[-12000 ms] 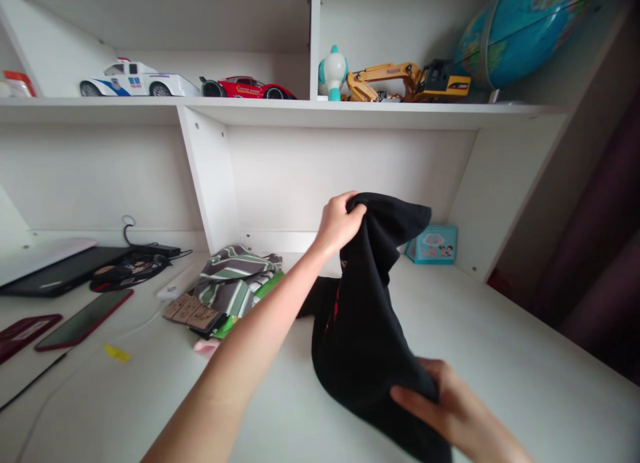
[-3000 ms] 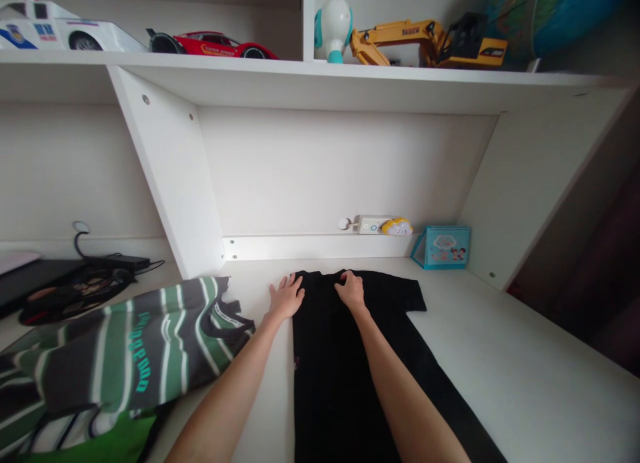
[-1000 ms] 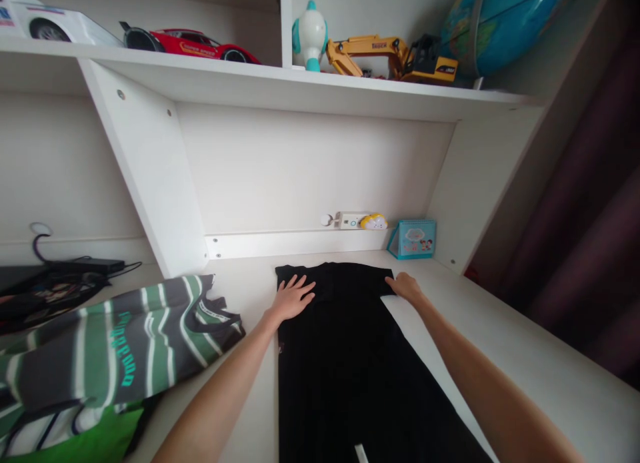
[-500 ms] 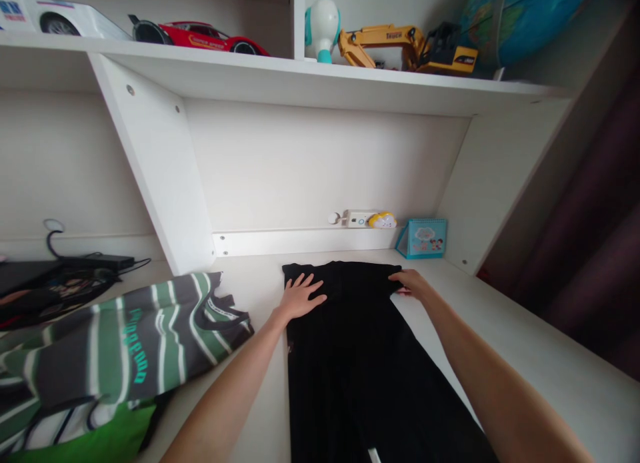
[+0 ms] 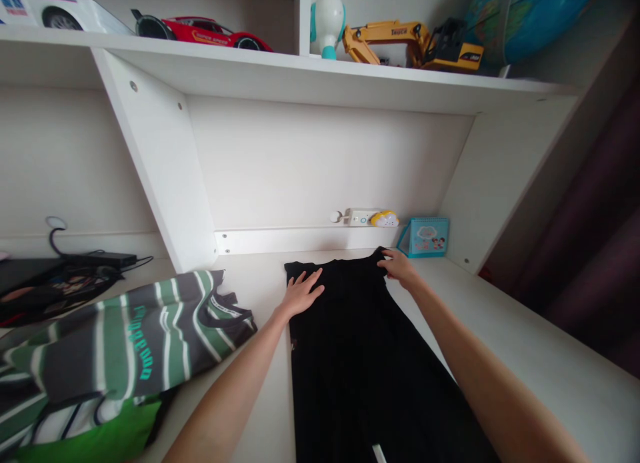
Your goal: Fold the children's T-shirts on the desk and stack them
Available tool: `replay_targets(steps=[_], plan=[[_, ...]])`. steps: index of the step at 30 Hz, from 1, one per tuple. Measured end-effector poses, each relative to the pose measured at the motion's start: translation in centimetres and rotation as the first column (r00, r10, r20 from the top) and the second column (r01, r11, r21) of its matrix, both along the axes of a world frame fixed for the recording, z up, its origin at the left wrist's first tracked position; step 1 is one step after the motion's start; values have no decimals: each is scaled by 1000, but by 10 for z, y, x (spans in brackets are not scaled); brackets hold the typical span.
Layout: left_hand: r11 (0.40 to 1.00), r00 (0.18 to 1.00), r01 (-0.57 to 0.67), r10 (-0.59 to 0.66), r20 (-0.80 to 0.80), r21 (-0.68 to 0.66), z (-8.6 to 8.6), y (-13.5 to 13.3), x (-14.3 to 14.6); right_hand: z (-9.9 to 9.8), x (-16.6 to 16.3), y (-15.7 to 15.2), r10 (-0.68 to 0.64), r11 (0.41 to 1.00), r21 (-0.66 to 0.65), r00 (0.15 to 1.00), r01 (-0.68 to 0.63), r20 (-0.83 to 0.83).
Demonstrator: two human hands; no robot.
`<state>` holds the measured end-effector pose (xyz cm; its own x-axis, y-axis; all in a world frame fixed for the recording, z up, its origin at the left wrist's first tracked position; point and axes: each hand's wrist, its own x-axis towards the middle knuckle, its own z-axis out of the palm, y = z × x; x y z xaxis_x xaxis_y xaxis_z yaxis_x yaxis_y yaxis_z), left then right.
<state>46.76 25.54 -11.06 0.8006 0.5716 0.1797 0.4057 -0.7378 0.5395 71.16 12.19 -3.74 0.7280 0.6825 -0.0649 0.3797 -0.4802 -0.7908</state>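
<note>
- On my head feed, the only view I have, the black T-shirt (image 5: 350,356) lies spread on the white desktop (image 5: 530,343), left of the blue desk calendar (image 5: 429,238) and nearer the camera.
- The left hand (image 5: 301,295), well left of the calendar, rests palm-down, fingers spread, on the T-shirt's back left part; it grasps nothing.
- The right hand (image 5: 397,266), just left of the calendar and slightly nearer the camera, pinches the sleeve (image 5: 377,258) by its end.
- Half a second ago I saw that sleeve reaching out flat toward the calendar; now its end is lifted and drawn leftward, while the left hand stays put. I read this as the sleeve being turned in, the cloth steadied opposite.
- The striped shirt (image 5: 125,343) lies far left of the calendar, untouched.
</note>
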Motion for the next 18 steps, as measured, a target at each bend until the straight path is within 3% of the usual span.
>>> replay_targets(steps=[3, 5, 9, 13, 15, 18], plan=[[989, 985, -43, 66, 158, -145, -3, 6, -1, 14, -51, 22, 142, 988, 33, 977, -149, 161], [966, 953, -73, 140, 267, -248, -5, 10, -2, 12, -93, 32, 252, 964, 19, 937, -264, 241], [932, 893, -104, 241, 379, -347, -8, 18, -4, 2, -159, 21, 526, 847, -87, 802, -525, 284], [955, 889, -93, 207, 409, -281, -6, 18, -4, 12, -155, -45, 657, 750, -189, 683, -633, 319], [959, 892, -85, 194, 409, -270, -4, 15, -3, 16, -135, -95, 644, 764, -256, 688, -592, 333], [952, 898, -93, 206, 388, -292, -3, 12, -2, 5, -107, -173, 534, 833, -324, 805, -449, 259]])
